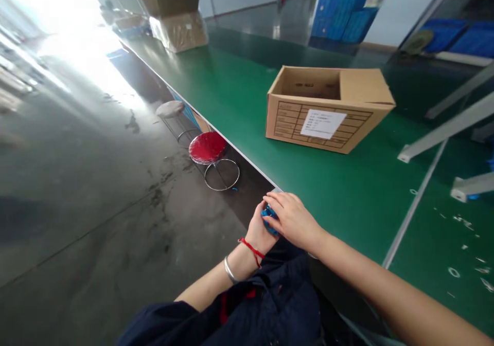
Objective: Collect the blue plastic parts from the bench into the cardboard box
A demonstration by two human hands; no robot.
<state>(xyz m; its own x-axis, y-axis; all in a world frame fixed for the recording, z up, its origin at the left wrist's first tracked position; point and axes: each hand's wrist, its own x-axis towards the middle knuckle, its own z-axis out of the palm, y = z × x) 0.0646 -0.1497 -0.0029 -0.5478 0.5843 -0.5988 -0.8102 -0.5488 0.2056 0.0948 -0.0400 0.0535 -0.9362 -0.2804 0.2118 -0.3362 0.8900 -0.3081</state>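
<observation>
Several small blue pieces [271, 221] lie between my two hands, at the near edge of the green table [239, 99]. My left hand [261, 229], with a red string and a silver bangle at the wrist, is cupped around them from below. From above, my right hand [292, 217] covers them, its fingers curled over the blue pieces. The exact shape of the pieces is hidden by my fingers. Beyond my hands an open cardboard box [283, 117] with a white label stands on the table.
A second cardboard box [185, 30] stands far back on the table. White metal legs [447, 130] rest on the right side, near small scraps. Left of the table edge are a red stool [208, 147] and a pale stool [170, 109]. Blue crates [339, 17] are stacked behind.
</observation>
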